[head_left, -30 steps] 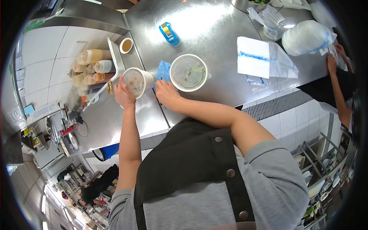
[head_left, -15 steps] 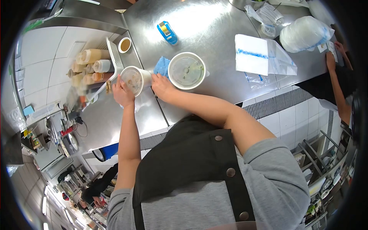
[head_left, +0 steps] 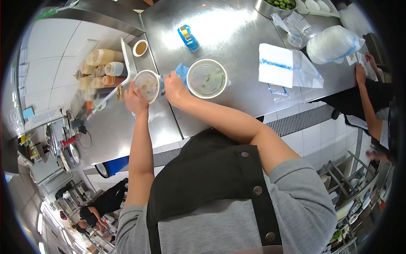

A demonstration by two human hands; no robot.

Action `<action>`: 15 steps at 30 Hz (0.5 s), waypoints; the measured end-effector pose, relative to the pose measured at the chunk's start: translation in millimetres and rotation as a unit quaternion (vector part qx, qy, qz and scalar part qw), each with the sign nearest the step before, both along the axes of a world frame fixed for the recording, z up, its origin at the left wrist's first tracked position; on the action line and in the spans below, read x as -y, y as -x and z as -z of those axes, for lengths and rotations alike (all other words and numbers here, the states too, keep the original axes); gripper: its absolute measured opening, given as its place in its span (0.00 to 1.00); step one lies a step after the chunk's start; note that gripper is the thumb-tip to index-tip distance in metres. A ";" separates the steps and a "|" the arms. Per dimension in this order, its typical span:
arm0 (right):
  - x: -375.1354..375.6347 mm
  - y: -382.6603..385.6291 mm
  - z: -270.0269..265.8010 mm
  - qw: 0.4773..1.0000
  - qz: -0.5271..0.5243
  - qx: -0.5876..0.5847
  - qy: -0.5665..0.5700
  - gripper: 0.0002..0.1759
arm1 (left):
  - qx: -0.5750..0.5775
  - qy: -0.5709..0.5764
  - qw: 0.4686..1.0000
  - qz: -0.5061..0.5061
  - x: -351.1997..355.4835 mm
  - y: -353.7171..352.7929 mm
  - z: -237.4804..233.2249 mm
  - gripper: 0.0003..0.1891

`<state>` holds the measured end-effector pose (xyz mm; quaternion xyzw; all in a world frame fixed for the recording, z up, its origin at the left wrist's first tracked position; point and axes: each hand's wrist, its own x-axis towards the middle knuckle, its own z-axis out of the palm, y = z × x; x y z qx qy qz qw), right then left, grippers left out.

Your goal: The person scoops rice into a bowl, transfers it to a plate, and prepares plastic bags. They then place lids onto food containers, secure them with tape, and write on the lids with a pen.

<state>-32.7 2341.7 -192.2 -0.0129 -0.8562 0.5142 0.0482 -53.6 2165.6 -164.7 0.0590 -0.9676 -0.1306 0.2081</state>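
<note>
My left hand [head_left: 136, 100] is closed around the side of a white takeaway bowl [head_left: 149, 86] with a clear lid, tilted toward me. Just right of it, my right hand [head_left: 174, 89] has its fingers closed on a blue cloth [head_left: 182, 71]; blue shows on both sides of the fingers, close to the bowl's side. A second lidded takeaway bowl [head_left: 207, 78], with something green visible through its lid, stands upright on the steel table to the right of the cloth.
A blue tape dispenser [head_left: 187, 38] lies farther back. At left are a small cup of brown liquid [head_left: 140, 48] and a white basket [head_left: 128, 59] beside several sauce bottles [head_left: 103, 57]. White napkins [head_left: 275, 64] and plastic bags lie right; a co-worker's hands [head_left: 360, 74] are beyond.
My right hand has lifted slightly from beside the bowl and taken hold of the blue cloth. The bowl in my left hand has tipped, showing more lid and less side wall.
</note>
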 end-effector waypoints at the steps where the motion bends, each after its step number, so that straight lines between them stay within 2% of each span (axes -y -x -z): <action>1: -2.8 5.7 -1.6 0.999 -0.016 0.018 0.024 0.09 | 0.002 -0.003 1.000 -0.004 -0.5 -1.2 0.9 0.22; 3: -8.4 18.5 1.9 0.995 -0.046 0.051 0.072 0.08 | 0.003 -0.008 1.000 -0.009 -7.0 -2.8 -0.4 0.22; 4: -4.7 15.7 3.0 0.989 0.021 0.093 0.116 0.11 | -0.001 -0.014 1.000 -0.015 -9.4 -3.8 -1.3 0.22; 8: -1.2 3.1 7.9 0.944 0.104 0.156 0.273 0.13 | -0.033 -0.050 0.998 -0.010 -14.5 -6.3 2.7 0.22; 11: -6.1 -5.9 1.2 0.937 0.129 0.174 0.272 0.15 | -0.035 -0.151 0.987 0.032 -4.7 -2.2 6.1 0.21; 12: -11.8 -7.2 5.5 0.956 0.081 0.148 0.238 0.14 | -0.034 -0.193 0.979 0.051 2.5 -0.4 5.5 0.21; 14: -18.7 -13.6 15.6 0.988 0.024 0.078 0.133 0.12 | 0.073 -0.427 0.901 0.033 24.6 -2.2 0.0 0.20; 15: -19.6 -16.6 21.5 0.996 -0.004 0.040 0.080 0.11 | 0.077 -0.455 0.887 0.022 32.7 -6.4 -0.1 0.19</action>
